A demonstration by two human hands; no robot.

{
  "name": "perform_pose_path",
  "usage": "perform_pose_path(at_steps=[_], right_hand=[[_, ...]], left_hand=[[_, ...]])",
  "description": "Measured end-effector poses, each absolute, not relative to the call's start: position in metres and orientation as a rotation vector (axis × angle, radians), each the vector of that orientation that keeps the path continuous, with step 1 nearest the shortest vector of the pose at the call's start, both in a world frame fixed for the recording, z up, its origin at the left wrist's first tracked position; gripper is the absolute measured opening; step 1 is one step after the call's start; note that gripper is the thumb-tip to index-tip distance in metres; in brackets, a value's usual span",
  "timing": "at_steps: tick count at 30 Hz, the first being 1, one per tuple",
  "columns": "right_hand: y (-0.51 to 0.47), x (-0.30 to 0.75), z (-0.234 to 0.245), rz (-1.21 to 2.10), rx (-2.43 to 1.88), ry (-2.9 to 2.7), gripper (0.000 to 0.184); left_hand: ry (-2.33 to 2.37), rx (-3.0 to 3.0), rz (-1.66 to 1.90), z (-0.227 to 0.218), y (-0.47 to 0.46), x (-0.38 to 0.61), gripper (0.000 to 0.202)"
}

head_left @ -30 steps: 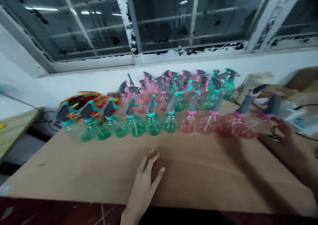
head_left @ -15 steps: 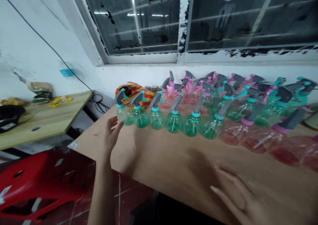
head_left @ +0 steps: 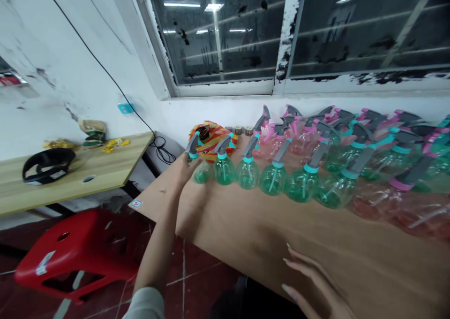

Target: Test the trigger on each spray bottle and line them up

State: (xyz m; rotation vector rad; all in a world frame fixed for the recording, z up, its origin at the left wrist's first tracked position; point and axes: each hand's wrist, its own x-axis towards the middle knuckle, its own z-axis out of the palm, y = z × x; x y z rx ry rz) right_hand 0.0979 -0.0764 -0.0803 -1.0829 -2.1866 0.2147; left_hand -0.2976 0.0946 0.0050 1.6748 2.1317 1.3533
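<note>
My left hand (head_left: 185, 168) is at the leftmost spray bottle (head_left: 201, 173), a round clear one with a teal collar and a grey trigger head. The thumb lies across its front below the collar, and the other fingers go behind it, partly hidden; the hand looks closed around the bottle's upper part. Beside it, more green-tinted spray bottles (head_left: 224, 170) stand upright in a front row on the brown table (head_left: 225, 230). Low at the right, my right hand (head_left: 312, 279) is open over the table, its fingers spread and holding nothing.
Pink-collared spray bottles (head_left: 383, 206) continue the row rightward, with others crowded behind against the wall. A red-and-yellow striped cloth (head_left: 214, 138) lies behind the left end. At left are a red stool (head_left: 84, 253) and a second table (head_left: 116, 173) bearing a black headband-like object (head_left: 49, 165).
My left hand has moved forward onto the leftmost bottle, its thumb now across the front. The view has swung left, so the bottles appear further right. My right hand stays open.
</note>
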Motion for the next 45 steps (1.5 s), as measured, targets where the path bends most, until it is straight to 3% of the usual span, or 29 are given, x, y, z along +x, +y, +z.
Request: perform_pose_path(at_steps=[6, 13, 21, 24, 30, 36, 45], right_hand=[[-0.074, 0.102, -0.085, 0.42, -1.147, -2.039, 0.029], [-0.072, 0.095, -0.079, 0.459, -1.231, -1.951, 0.032], [-0.064, 0.102, -0.095, 0.542, -1.4, -1.88, 0.071], [-0.06, 0.108, -0.104, 0.554, -1.378, -1.81, 0.081], [-0.058, 0.126, -0.098, 0.669, -1.34, -1.784, 0.075], [-0.055, 0.134, -0.088, 0.744, -1.31, -1.83, 0.08], [-0.053, 0.138, -0.091, 0.74, -1.345, -1.929, 0.099]], left_hand=[[2.197, 1.722, 1.277, 0.0, 0.036, -0.291, 0.037], [2.119, 1.835, 1.136, -0.006, -0.018, -0.204, 0.038], [1.927, 2.112, 0.795, -0.008, -0.036, -0.071, 0.055], [1.846, 2.191, 0.791, -0.013, -0.04, -0.038, 0.057], [1.613, 2.109, 0.898, -0.01, -0.04, -0.016, 0.055], [1.304, 1.93, 1.06, -0.001, -0.028, -0.009, 0.07], [1.225, 1.976, 1.19, 0.003, -0.017, 0.0, 0.035]])
